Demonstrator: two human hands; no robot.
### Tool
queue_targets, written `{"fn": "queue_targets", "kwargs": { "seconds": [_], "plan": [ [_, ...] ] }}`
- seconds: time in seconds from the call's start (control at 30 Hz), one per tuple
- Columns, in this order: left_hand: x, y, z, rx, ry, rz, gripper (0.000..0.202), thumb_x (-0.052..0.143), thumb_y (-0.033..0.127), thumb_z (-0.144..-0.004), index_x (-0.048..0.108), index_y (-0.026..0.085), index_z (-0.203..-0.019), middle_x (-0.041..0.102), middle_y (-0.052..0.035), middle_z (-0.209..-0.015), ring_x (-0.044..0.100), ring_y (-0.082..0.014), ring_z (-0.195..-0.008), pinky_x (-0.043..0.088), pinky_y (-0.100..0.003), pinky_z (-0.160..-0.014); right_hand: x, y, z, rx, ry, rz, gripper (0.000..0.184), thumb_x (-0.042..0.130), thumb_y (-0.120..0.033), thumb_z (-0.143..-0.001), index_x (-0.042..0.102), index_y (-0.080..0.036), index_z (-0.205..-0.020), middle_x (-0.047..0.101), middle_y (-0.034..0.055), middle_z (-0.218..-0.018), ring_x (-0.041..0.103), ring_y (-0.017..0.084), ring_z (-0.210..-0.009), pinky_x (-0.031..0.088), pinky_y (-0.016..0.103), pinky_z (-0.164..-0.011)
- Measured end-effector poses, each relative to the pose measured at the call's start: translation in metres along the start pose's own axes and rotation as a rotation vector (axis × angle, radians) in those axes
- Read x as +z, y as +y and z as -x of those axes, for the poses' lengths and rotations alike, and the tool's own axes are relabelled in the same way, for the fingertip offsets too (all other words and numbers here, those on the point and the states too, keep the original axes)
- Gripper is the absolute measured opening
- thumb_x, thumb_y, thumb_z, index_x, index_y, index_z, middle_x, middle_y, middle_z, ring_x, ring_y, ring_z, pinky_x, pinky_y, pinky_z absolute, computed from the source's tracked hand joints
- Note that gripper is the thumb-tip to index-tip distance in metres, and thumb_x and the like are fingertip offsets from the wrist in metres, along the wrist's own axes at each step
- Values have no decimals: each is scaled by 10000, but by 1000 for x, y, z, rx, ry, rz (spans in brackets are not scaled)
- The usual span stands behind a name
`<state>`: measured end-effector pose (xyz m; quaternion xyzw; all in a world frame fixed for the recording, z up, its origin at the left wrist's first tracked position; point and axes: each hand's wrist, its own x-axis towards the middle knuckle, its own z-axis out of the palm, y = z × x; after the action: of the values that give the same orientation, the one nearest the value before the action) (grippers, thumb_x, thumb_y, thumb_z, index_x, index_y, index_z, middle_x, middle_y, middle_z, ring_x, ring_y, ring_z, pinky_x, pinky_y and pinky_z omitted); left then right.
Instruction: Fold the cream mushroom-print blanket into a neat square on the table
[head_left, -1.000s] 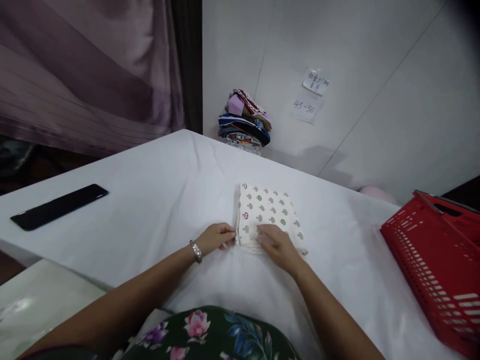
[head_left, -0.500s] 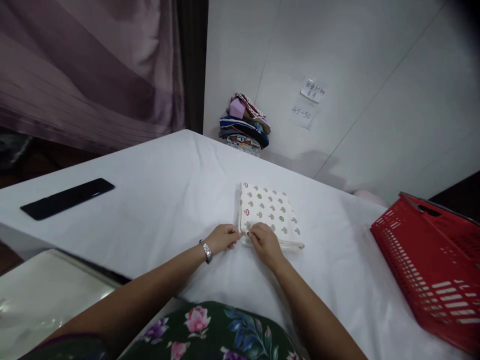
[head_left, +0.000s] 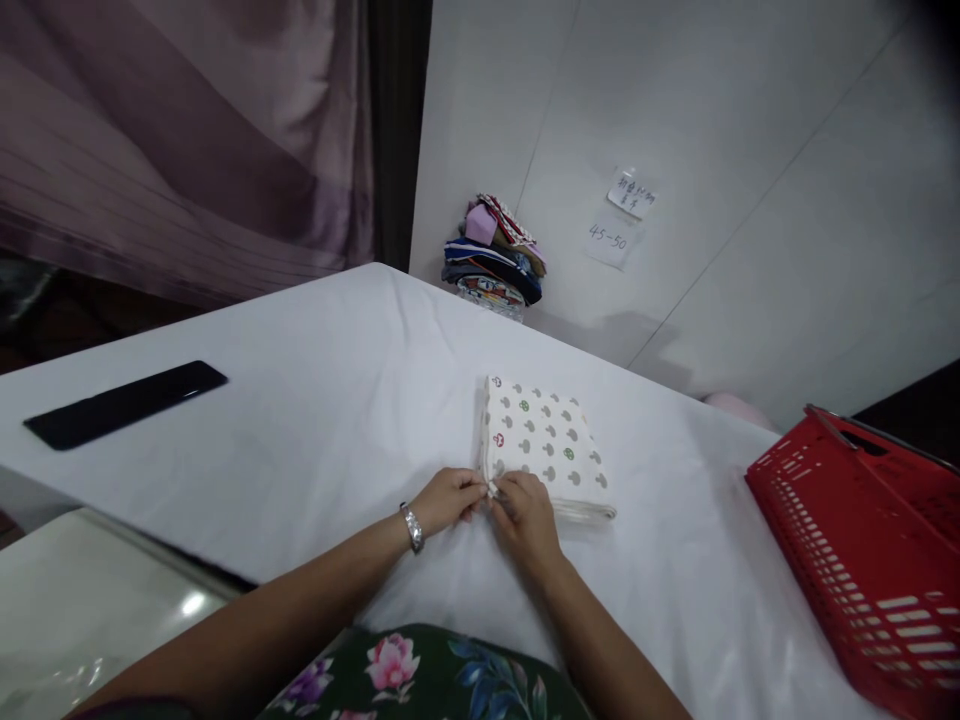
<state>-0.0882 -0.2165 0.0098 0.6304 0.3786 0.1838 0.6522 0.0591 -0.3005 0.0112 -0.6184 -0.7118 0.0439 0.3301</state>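
Observation:
A folded white cloth (head_left: 551, 435) printed with grey, green and red mushrooms lies flat on the white-covered table (head_left: 315, 420). At its near left corner my left hand (head_left: 448, 497), with a silver band at the wrist, pinches the edge between thumb and fingers. Right beside it, my right hand (head_left: 523, 508) grips the same corner with bent fingers and covers part of the near edge. Layers of the fold show along the cloth's left and near sides.
A red plastic basket (head_left: 862, 540) stands at the right. A black phone-like slab (head_left: 127, 403) lies at the left. Behind the table's far edge is a stack of folded fabrics (head_left: 495, 255) against the wall, near handwritten paper notes (head_left: 630, 195).
Both hands stay at the cloth's near left corner, with only a slight shift of the fingers. The whole view has tilted a little.

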Motion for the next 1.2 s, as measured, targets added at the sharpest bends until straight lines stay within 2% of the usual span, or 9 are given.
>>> {"fn": "queue_targets", "kwargs": {
  "seconds": [0.1,0.23,0.3,0.43,0.6,0.83,0.97,1.1,1.2],
  "plan": [
    [-3,0,-1,-4,19,53,244,537,404,-667,573,164,-655,511,52,-489,463,-80,-416,317,-193,-385,0,0,-3,64,83,-171,110,502,-246,-855,603,-211,-881,579,35,-848,514,173,-810,416,308,-722],
    [-7,2,-3,-26,153,78,204,519,375,-670,537,173,-647,489,57,-490,441,-76,-408,339,-190,-365,-3,-2,-5,136,161,-288,138,465,-259,-875,571,-201,-809,541,16,-773,499,150,-731,405,273,-643],
    [-6,2,-2,-24,179,30,183,521,356,-671,549,175,-681,509,51,-517,473,-86,-431,338,-185,-361,-4,-3,-4,117,156,-266,127,463,-254,-873,569,-202,-825,542,22,-785,499,154,-747,407,278,-660],
    [-4,1,-2,22,160,-114,178,532,351,-691,567,177,-709,565,38,-570,511,-89,-448,356,-190,-403,-3,-3,-3,65,146,-236,115,470,-239,-865,573,-204,-903,555,41,-849,507,167,-811,418,299,-724],
    [-6,6,-9,51,173,-141,193,516,361,-702,572,177,-722,600,32,-618,511,-91,-448,384,-211,-457,-4,-1,-4,146,233,-313,116,467,-248,-870,564,-199,-830,526,22,-794,496,149,-752,411,273,-663],
    [-3,12,-30,4,193,-344,255,543,443,-688,551,188,-670,548,44,-519,524,-128,-495,353,-233,-498,-3,-2,-4,153,227,-332,112,473,-255,-869,563,-200,-832,531,23,-804,500,149,-761,414,276,-678],
    [1,4,-40,29,267,-306,186,552,371,-663,544,187,-634,565,36,-573,520,-128,-568,357,-228,-537,-1,-2,-3,142,240,-343,120,466,-259,-873,567,-203,-840,540,24,-808,511,152,-762,424,279,-678],
    [1,1,-43,18,265,-296,147,545,305,-628,498,186,-555,499,48,-518,475,-119,-544,331,-225,-518,-2,-2,-2,110,253,-297,136,444,-244,-881,575,-209,-894,556,39,-842,524,162,-789,442,292,-689],
    [-2,2,-43,27,244,-296,147,543,285,-607,482,185,-518,476,50,-500,452,-117,-535,312,-228,-505,-3,-3,-1,14,166,-136,171,435,-222,-880,567,-211,-988,576,65,-915,525,183,-856,444,322,-735]
  ]
}}
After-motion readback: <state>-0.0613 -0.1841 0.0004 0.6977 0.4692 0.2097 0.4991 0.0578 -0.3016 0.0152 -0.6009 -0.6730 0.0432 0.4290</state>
